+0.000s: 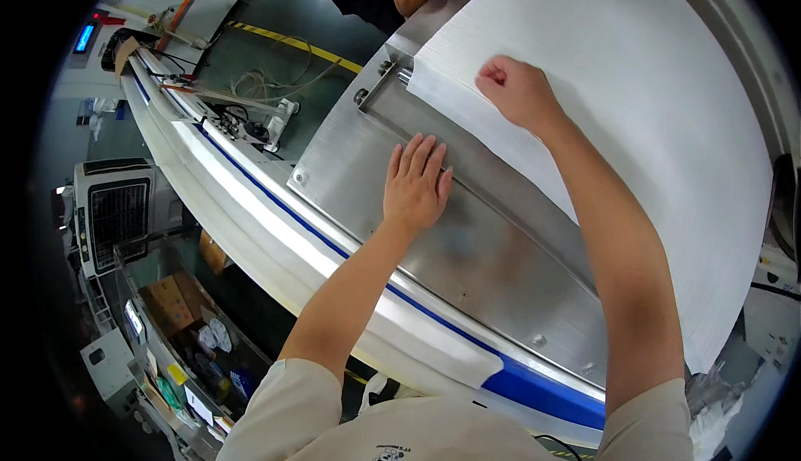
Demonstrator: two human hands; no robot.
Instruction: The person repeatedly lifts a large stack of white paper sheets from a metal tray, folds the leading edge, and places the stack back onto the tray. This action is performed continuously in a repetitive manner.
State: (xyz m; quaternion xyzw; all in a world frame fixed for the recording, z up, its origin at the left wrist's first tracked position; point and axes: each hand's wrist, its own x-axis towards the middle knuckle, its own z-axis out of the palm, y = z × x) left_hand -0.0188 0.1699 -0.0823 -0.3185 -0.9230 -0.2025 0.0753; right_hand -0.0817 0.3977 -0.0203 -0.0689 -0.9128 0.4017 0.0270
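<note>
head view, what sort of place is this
Likely a factory or workshop: a wide white sheet covers part of a metal worktop, and yellow-and-black tape marks the floor.

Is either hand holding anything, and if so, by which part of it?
The left hand holds nothing, lying palm-down on the metal plate. The right hand is curled over the white sheet; whether it grips anything cannot be told.
</note>
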